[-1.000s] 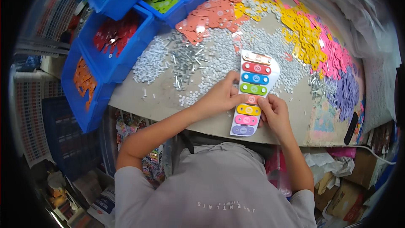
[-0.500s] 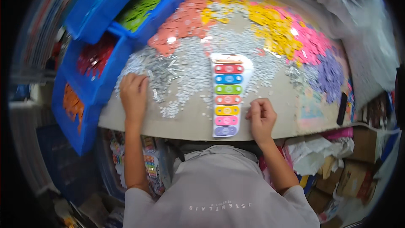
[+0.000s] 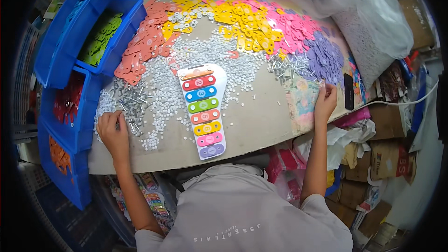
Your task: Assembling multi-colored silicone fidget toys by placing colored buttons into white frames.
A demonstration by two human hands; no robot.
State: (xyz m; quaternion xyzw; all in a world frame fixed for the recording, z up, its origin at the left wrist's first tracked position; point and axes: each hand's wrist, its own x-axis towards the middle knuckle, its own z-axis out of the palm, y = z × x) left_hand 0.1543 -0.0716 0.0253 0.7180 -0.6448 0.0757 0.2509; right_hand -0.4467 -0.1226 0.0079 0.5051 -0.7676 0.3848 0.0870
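A toy xylophone (image 3: 204, 109) lies on the table in front of me, its white tapered board carrying a column of coloured bars. White caps sit on the ends of the upper bars; the yellow, pink and purple bars nearest me show bare holes. My left hand (image 3: 112, 130) rests at the left, fingers curled together beside a heap of metal pins (image 3: 133, 102) and white caps (image 3: 151, 140). At the right, my right hand (image 3: 325, 103) pinches its fingertips at the near edge of the purple bars (image 3: 325, 58). Whatever either hand may hold is too small to make out.
Blue bins (image 3: 84, 107) with green, red and orange bars line the left side. Coral bars (image 3: 144, 42), yellow bars (image 3: 249, 25) and pink bars (image 3: 296, 28) are heaped at the back. A black phone-like object (image 3: 348, 92) and a large clear bag (image 3: 359, 32) stand at the right.
My right hand has moved from beside the xylophone out to the purple bars at the right. My view has turned rightward; my left hand stays by the pins.
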